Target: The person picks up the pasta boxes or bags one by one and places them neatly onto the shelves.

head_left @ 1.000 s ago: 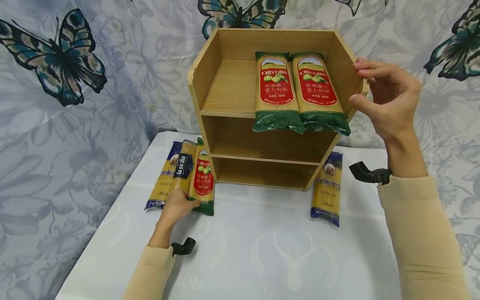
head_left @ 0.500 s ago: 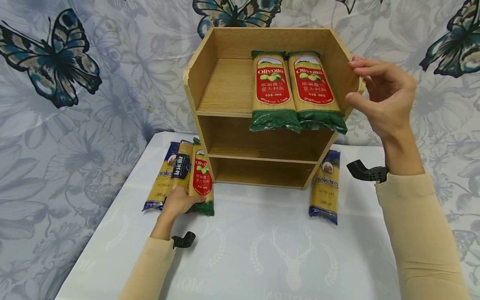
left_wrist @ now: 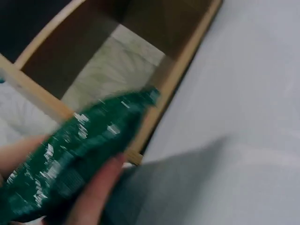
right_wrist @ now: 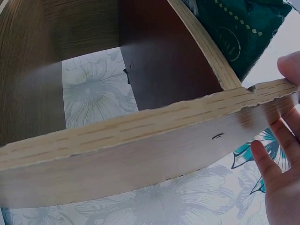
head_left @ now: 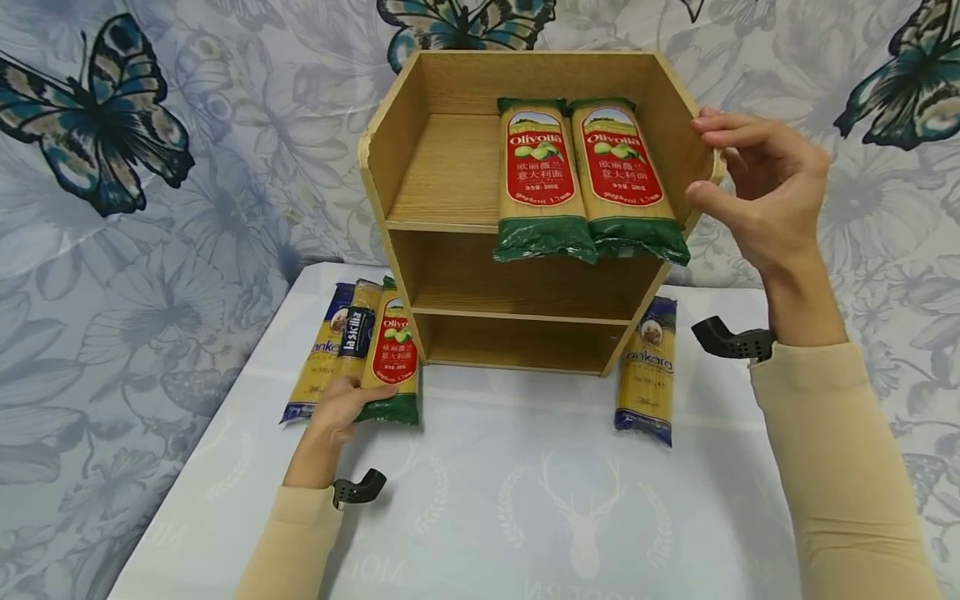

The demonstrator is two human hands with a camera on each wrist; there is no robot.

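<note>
My left hand [head_left: 335, 410] pinches the green lower end of a red-labelled Olivoila spaghetti pack [head_left: 393, 350], left of the wooden shelf [head_left: 450, 171]. In the left wrist view, the green wrapper [left_wrist: 75, 154] lies between thumb and fingers. A la sicilia pasta pack [head_left: 357, 332] and a blue-ended ankara pack [head_left: 315, 367] lie just left of it. High on the right, my right hand [head_left: 772, 183] grips the front edge of the shelf's side panel [right_wrist: 140, 154], thumb and fingers on either side. Two more Olivoila packs, left [head_left: 542, 179] and right [head_left: 626, 175], rest on the top board.
Another ankara pack [head_left: 647, 371] lies on the white tablecloth [head_left: 480, 492] by the shelf's right foot. The shelf has a middle compartment [head_left: 517, 277] and a lower one [head_left: 517, 343]. Behind stands a butterfly-patterned backdrop [head_left: 187, 317].
The Olivoila pack's lower end has shifted slightly left with my left hand. My right hand keeps its hold on the shelf. The whole head view has drifted a little.
</note>
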